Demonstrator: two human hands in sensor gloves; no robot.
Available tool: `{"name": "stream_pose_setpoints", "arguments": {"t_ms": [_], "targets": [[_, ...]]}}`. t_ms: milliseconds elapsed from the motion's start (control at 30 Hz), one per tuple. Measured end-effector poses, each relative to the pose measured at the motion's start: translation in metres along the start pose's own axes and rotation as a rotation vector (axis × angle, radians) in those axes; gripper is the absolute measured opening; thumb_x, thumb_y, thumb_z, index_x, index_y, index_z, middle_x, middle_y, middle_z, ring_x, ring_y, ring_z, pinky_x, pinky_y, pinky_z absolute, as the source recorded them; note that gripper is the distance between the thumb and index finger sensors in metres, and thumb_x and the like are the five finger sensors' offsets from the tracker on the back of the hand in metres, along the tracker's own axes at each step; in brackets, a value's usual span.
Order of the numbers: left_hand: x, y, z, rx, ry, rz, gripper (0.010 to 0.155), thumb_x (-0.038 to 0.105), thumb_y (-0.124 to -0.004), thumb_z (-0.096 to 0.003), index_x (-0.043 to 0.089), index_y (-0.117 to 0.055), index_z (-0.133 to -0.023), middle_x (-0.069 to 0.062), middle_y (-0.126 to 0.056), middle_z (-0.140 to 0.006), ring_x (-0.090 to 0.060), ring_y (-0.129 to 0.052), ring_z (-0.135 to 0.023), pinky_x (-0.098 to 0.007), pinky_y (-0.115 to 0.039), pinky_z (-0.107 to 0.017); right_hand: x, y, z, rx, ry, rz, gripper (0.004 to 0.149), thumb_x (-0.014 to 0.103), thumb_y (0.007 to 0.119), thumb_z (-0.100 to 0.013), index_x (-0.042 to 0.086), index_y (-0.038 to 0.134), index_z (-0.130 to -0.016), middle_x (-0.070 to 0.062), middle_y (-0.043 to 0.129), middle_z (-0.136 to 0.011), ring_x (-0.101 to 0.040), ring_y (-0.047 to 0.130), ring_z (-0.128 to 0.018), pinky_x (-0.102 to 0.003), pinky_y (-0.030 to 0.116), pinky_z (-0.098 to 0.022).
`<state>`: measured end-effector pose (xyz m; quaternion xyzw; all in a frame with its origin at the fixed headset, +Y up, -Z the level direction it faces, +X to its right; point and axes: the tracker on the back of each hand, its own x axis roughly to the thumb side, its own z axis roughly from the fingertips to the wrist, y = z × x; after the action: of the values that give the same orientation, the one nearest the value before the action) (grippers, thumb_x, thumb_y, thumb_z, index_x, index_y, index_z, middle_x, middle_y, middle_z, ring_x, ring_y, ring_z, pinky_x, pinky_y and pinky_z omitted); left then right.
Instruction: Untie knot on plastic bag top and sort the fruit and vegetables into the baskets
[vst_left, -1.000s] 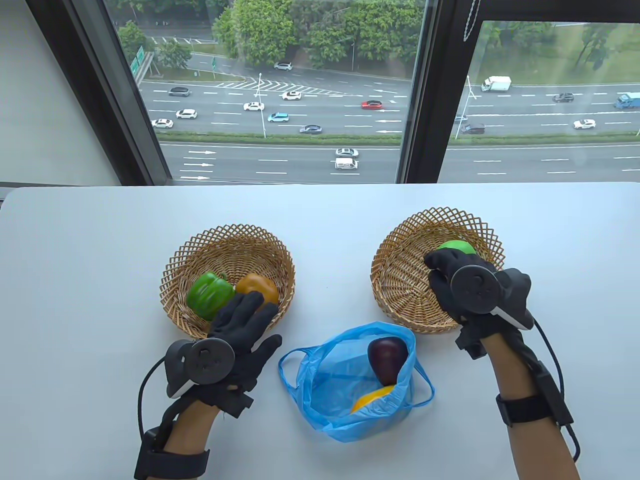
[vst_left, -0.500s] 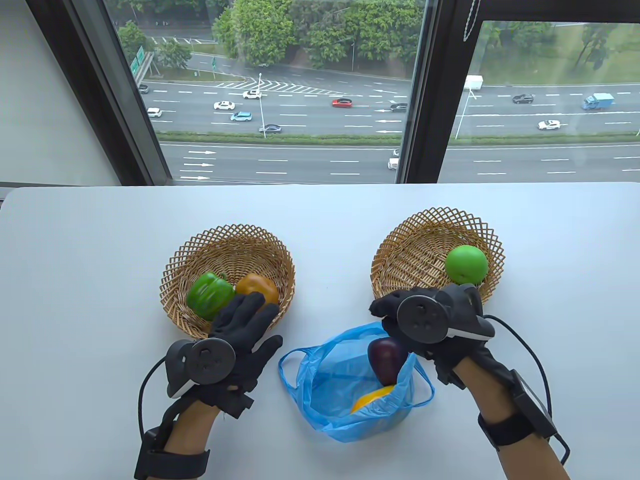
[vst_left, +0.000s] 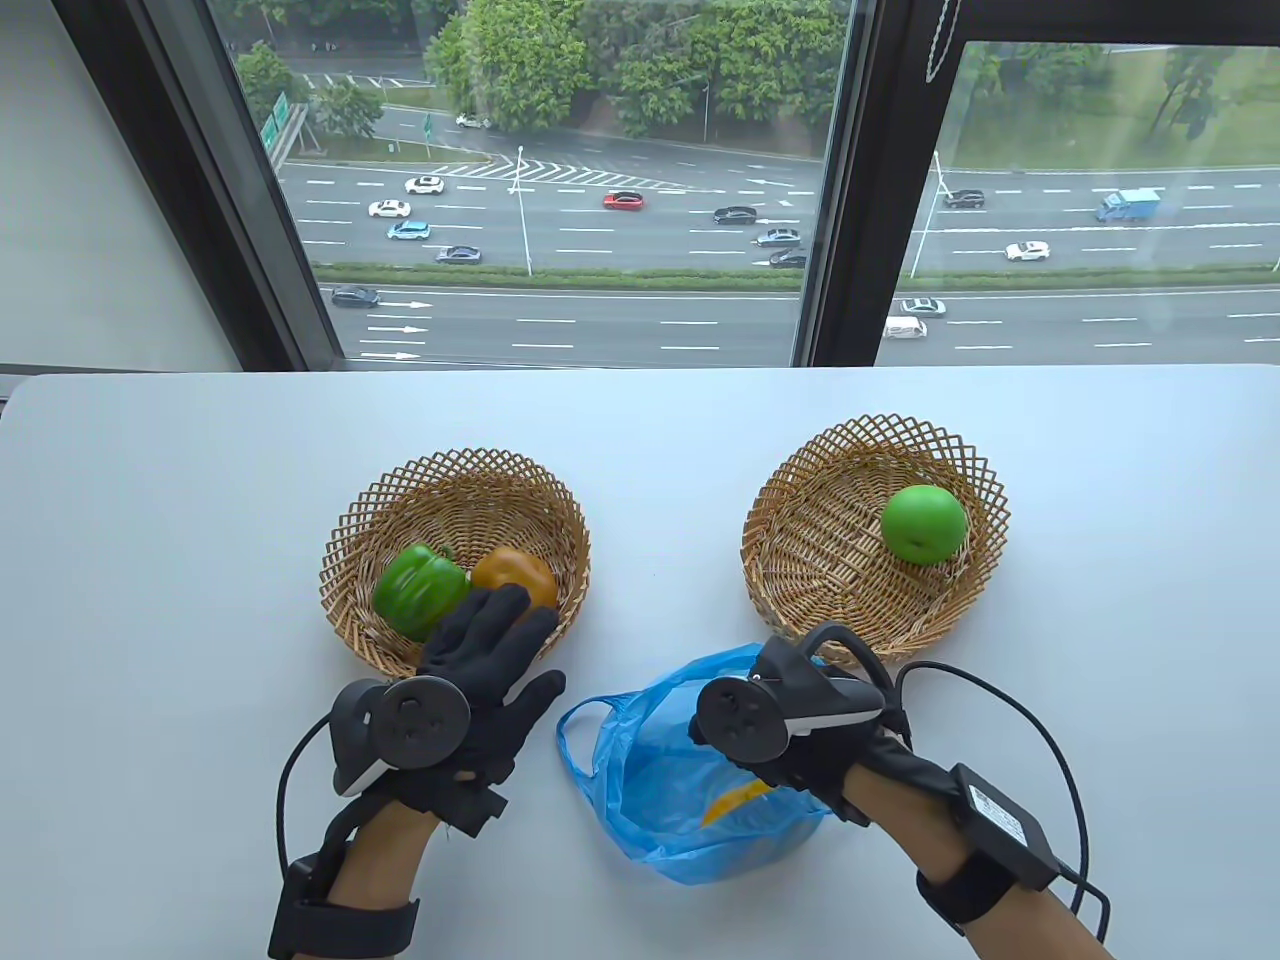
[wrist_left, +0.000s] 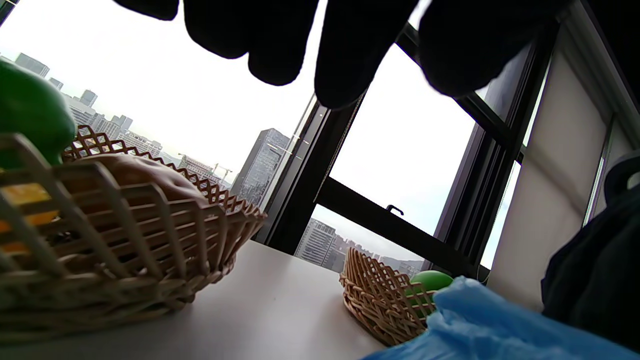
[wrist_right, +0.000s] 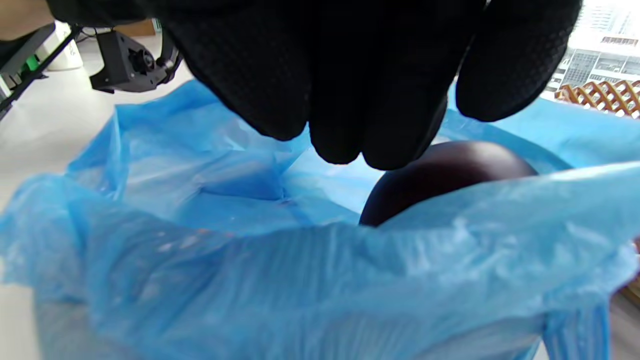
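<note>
Swinging back from the right-hand basket (vst_left: 790, 560), where a green apple (vst_left: 923, 524) now lies released, the right hand (vst_left: 790, 745) has dropped over the mouth of the blue plastic bag (vst_left: 660, 790) on the white table (vst_left: 640, 420). Its gloved fingers (wrist_right: 350, 100) hang loosely spread just above a dark purple fruit (wrist_right: 440, 175) inside the bag and have hold of nothing yet. Across the table the left hand (vst_left: 470, 690) has not shifted, fingers straight and resting at the near rim of the left basket (vst_left: 350, 520), which holds a green pepper (vst_left: 418, 590) and an orange pepper (vst_left: 512, 572). With the bag already untied and slumped open between the two baskets, a yellow item (vst_left: 735, 798) shows through its film. That film is thin, crinkled and limp, likely to drag along with anything lifted unless pinned. Smooth, rounded and firm-looking, the purple fruit probably wants a full wrap of fingers around its widest part rather than a fingertip pinch. Both baskets are stiff open-lattice wicker, light enough to slide if knocked.
</note>
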<state>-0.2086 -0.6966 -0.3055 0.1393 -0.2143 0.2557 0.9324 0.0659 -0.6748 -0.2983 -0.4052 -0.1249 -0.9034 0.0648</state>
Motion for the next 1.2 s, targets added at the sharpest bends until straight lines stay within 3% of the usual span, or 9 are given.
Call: {"name": "stream_pose_setpoints", "arguments": {"t_ms": [100,300,533,700,1200], "targets": [[0.0,0.0,0.0,0.001,-0.001,0.001,0.067,0.055,-0.075,-0.0483,0.021,-0.074,-0.106,-0.014,-0.061,-0.118,-0.045,-0.05,-0.106,-0.066,-0.047,-0.071,0.013,0.005,-0.002,0.087,-0.003,0.061,0.046,0.034,0.094,-0.051,0.025,0.082,-0.095,-0.005,0.09,-0.093,-0.034,0.098,-0.077,-0.059,0.077,-0.059],[0.0,0.0,0.0,-0.004,-0.001,0.0,0.067,0.055,-0.075,-0.0483,0.021,-0.074,-0.107,-0.014,-0.061,-0.118,-0.045,-0.05,-0.106,-0.066,-0.047,-0.071,0.025,0.012,-0.004,0.129,-0.004,0.13,0.053,0.036,0.096,-0.049,0.026,0.079,-0.098,-0.004,0.087,-0.096,-0.035,0.094,-0.082,-0.059,0.076,-0.061],[0.0,0.0,0.0,-0.005,0.003,0.001,0.067,0.055,-0.075,-0.0483,0.021,-0.074,-0.106,-0.014,-0.061,-0.118,-0.045,-0.05,-0.106,-0.066,-0.047,-0.071,0.026,0.015,-0.005,0.11,0.011,0.141,0.045,0.03,0.092,-0.052,0.026,0.081,-0.096,-0.004,0.089,-0.094,-0.035,0.095,-0.08,-0.058,0.076,-0.06],[0.0,0.0,0.0,-0.008,0.001,0.0,0.067,0.055,-0.075,-0.0483,0.021,-0.074,-0.107,-0.014,-0.061,-0.118,-0.045,-0.05,-0.106,-0.066,-0.047,-0.071,0.028,0.015,-0.004,0.145,0.009,0.167,0.048,0.032,0.095,-0.049,0.028,0.082,-0.095,-0.002,0.09,-0.094,-0.033,0.095,-0.081,-0.058,0.076,-0.06],[0.0,0.0,0.0,-0.015,0.008,0.001,0.067,0.055,-0.075,-0.0483,0.021,-0.074,-0.107,-0.015,-0.06,-0.118,-0.045,-0.049,-0.106,-0.066,-0.046,-0.071,0.044,0.019,-0.002,0.254,-0.06,0.152,0.078,0.05,0.099,-0.041,0.02,0.071,-0.107,-0.011,0.081,-0.104,-0.046,0.077,-0.095,-0.062,0.073,-0.062]]}}
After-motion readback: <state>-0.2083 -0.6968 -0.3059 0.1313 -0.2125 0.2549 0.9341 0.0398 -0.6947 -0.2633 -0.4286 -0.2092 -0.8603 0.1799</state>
